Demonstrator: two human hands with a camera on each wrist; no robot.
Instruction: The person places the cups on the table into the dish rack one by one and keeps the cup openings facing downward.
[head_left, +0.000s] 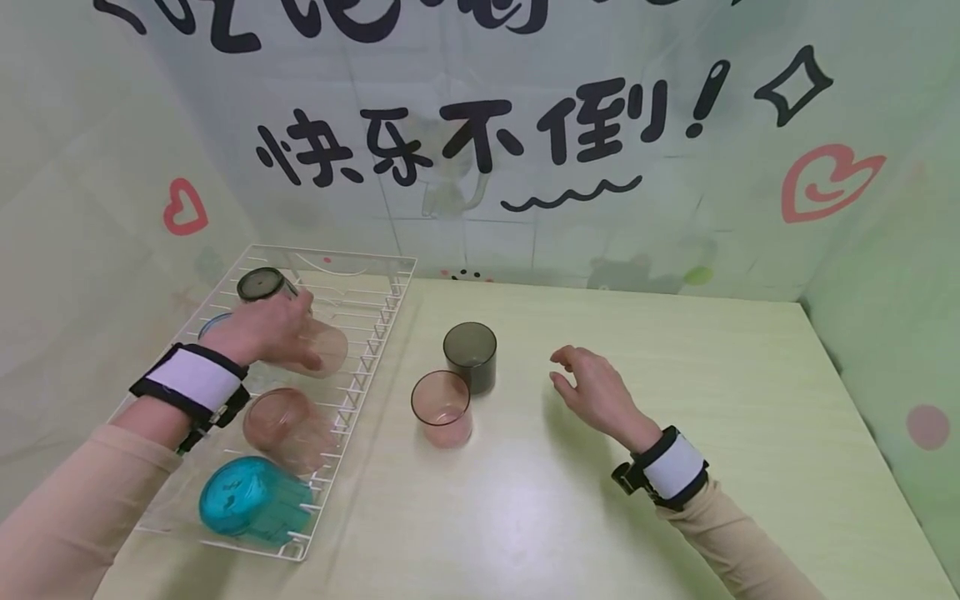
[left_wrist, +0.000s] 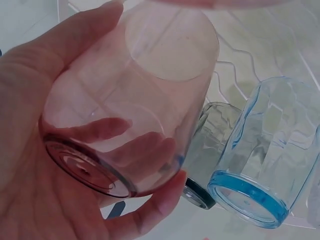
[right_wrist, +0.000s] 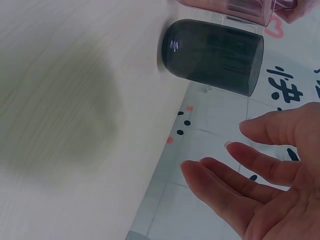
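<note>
My left hand point(head_left: 266, 329) grips a clear pink glass point(head_left: 330, 350) over the white wire rack point(head_left: 401, 287). In the left wrist view the fingers wrap round the pink glass point(left_wrist: 160, 100) near its thick base. Close beside it are a clear glass with a blue base point(left_wrist: 270, 155) and a grey glass point(left_wrist: 207, 145). My right hand point(head_left: 600, 396) hovers over the table with loosely bent fingers and nothing in them. To its left stand a dark grey glass point(head_left: 472, 354) and another pink glass point(head_left: 442, 412), both upright with mouths up.
Nearer in the rack lie a second pink glass point(head_left: 288, 425) and a teal glass point(head_left: 251, 504), bases toward me. The pale table point(head_left: 720, 417) meets a printed backdrop point(head_left: 675, 233) behind and curtain-like sheets at both sides.
</note>
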